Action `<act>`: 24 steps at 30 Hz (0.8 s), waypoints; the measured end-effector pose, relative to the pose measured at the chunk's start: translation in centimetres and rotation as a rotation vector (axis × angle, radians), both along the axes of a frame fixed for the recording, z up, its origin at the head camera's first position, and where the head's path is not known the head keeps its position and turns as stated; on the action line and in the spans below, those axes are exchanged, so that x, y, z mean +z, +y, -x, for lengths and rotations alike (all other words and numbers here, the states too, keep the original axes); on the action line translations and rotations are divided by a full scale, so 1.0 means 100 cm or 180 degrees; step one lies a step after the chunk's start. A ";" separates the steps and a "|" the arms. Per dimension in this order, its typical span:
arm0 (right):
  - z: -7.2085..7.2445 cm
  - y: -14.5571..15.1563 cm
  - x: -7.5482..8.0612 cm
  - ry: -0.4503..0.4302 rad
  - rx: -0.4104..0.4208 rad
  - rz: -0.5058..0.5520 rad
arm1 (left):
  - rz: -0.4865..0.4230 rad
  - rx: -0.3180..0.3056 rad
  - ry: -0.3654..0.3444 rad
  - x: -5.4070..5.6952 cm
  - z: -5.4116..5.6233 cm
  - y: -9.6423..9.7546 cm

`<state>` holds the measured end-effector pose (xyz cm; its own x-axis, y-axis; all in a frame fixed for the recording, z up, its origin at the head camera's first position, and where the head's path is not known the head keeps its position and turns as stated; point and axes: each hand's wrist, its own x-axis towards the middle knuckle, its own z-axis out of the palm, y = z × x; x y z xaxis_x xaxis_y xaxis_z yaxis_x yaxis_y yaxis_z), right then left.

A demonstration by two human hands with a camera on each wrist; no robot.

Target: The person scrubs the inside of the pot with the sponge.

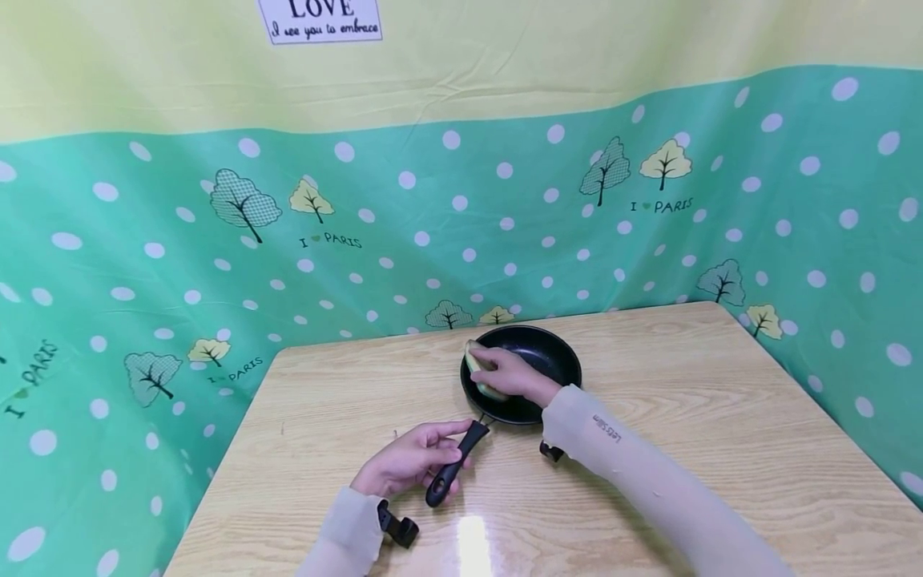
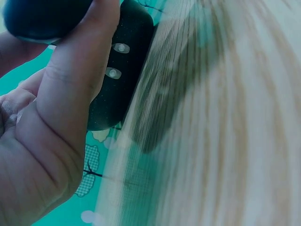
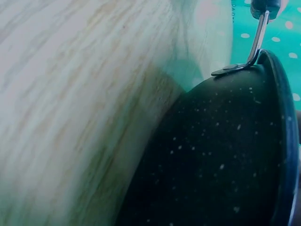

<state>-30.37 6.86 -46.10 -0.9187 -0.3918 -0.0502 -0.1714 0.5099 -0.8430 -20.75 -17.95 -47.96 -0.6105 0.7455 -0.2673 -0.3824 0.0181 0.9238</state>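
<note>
A black frying pan (image 1: 551,357) sits toward the back of the table. Its black handle (image 1: 472,439) points at the near left, and my left hand (image 1: 411,458) grips it with thumb and fingers. Inside the pan my right hand (image 1: 510,373) holds a pale yellow-green sponge (image 1: 493,392) against the left inner wall. The left wrist view has the pan's dark outer side (image 2: 129,56) with two rivets, beyond the fingers (image 2: 70,70). In the right wrist view the speckled outer wall of the pan (image 3: 211,155) fills the lower right; that hand is hidden behind the rim.
A light wood-grain table (image 1: 346,393) carries the pan. Behind and at both sides hangs a green and yellow curtain (image 1: 404,200) with dots and trees. Black wrist straps with small mounts (image 1: 398,526) sit at both sleeves. A bright reflection lies near the front.
</note>
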 end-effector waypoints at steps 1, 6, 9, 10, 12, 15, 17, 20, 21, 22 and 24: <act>0.000 0.000 0.000 0.0022 -0.0013 0.0003 | -0.0011 -0.0002 -0.0002 0.000 0.000 0.000; 0.003 -0.001 -0.003 0.0177 -0.0071 -0.0123 | -0.0002 0.0011 0.0009 -0.001 0.000 0.000; 0.005 -0.001 -0.004 0.0310 -0.0057 -0.0226 | 0.0027 0.0028 0.0012 0.000 -0.001 0.000; 0.005 -0.001 -0.004 0.0358 -0.0052 -0.0257 | 0.0032 0.0030 0.0015 0.000 -0.001 0.000; 0.005 0.000 -0.004 0.0447 -0.0034 -0.0307 | 0.0019 0.0021 0.0027 -0.001 -0.001 0.000; 0.005 0.000 -0.003 0.0538 -0.0032 -0.0356 | -0.0004 -0.0006 0.0048 -0.001 -0.001 0.000; 0.004 0.000 -0.002 0.0588 -0.0044 -0.0409 | -0.0016 -0.0023 0.0059 -0.001 -0.001 0.000; 0.003 -0.001 -0.001 0.0653 -0.0069 -0.0505 | -0.0010 -0.0036 0.0070 0.000 -0.001 -0.001; 0.003 -0.001 -0.001 0.0658 -0.0072 -0.0536 | -0.0012 -0.0037 0.0069 0.000 -0.001 -0.001; 0.003 -0.001 0.000 0.0662 -0.0076 -0.0571 | -0.0011 -0.0038 0.0071 0.000 -0.001 -0.001; 0.003 -0.001 0.000 0.0653 -0.0086 -0.0624 | -0.0005 -0.0034 0.0072 0.000 -0.001 -0.001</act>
<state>-30.67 6.79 -46.11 -0.9274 -0.3683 0.0655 -0.3124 0.6664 -0.6770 -20.69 -18.03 -47.98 -0.6083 0.7524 -0.2525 -0.3613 0.0207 0.9322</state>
